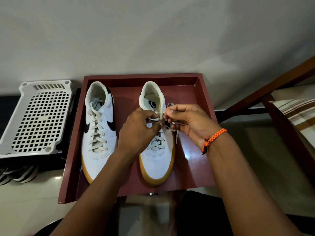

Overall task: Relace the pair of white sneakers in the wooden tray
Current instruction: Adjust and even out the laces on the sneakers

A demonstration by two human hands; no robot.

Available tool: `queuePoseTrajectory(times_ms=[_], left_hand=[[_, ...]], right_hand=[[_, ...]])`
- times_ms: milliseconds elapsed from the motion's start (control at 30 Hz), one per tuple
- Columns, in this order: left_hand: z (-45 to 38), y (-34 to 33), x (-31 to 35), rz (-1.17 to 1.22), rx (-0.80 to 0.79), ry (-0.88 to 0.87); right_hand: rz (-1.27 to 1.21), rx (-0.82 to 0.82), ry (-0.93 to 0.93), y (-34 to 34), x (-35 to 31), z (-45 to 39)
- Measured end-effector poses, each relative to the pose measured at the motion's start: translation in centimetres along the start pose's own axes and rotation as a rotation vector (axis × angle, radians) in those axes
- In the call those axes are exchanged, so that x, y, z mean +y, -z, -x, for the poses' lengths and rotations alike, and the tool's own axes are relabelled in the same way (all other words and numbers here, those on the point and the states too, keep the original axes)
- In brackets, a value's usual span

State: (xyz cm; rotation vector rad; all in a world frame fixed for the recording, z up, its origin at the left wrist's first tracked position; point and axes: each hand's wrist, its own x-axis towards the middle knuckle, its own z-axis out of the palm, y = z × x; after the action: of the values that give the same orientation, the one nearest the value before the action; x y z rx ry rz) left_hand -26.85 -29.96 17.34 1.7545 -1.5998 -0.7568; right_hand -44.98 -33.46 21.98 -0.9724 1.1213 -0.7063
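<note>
Your two hands meet over the upper eyelets of the right-hand sneaker, which stands in the wooden tray with its toe toward you and its heel opening toward the wall, so its long axis runs straight away from you. Your left hand has its fingers curled onto the lace where it crosses the tongue; your right hand, with the orange braided bracelet at its wrist, pinches the same lace at the shoe's right edge, a small loop showing just beyond the knuckles. The lace lies between the two hands, across the shoe rather than along it, and your right hand looks the nearer to the free end, though the tip itself is hidden. The lower rows on this shoe are already crossed; the top seems unfinished. The other sneaker stands well to the left in the same tray, laced to the top. A white perforated basket sits left of the tray
</note>
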Motion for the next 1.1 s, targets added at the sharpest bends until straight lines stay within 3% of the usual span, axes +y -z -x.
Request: queuePoseTrajectory(times_ms=[267,433,467,567,633,667,733,800,900,1000,1100], left_hand=[[0.0,0.0,-0.1,0.026,-0.014,-0.006],[0.0,0.0,0.0,0.019,-0.007,-0.001],[0.0,0.0,0.0,0.013,-0.007,-0.003],[0.1,-0.1,-0.2,-0.003,-0.005,-0.028],[0.1,-0.1,-0.2,0.000,0.001,-0.035],[0.2,-0.2,-0.3,-0.001,0.004,-0.037],[0.2,-0.2,-0.5,-0.008,0.012,-0.042],[0.2,-0.2,-0.5,-0.009,0.019,-0.052],[0.3,-0.3,-0.3,0.002,0.028,-0.070],[0.3,-0.1,-0.3,0.006,0.026,-0.068],[0.2,0.0,-0.4,0.015,0.011,-0.066]], right_hand=[[-0.369,-0.253,0.184,-0.1,-1.1,0.9],[-0.757,-0.581,0.365,-0.4,-2.0,1.2],[-0.812,-0.563,0.360,-0.4,-2.3,1.3],[-0.831,-0.307,0.222,0.3,-2.3,1.0],[-0.649,-0.078,0.113,0.3,-1.9,0.6],[-0.439,0.080,0.097,0.3,-1.4,0.2],[0.234,0.378,0.141,0.1,0.0,-0.5],[0.722,0.416,0.173,-0.5,1.3,-0.9],[0.796,0.246,0.159,-1.7,2.5,-1.0],[0.853,0.210,0.217,-1.8,2.4,-1.2],[0.721,0.185,0.204,-1.3,2.0,-1.3]])
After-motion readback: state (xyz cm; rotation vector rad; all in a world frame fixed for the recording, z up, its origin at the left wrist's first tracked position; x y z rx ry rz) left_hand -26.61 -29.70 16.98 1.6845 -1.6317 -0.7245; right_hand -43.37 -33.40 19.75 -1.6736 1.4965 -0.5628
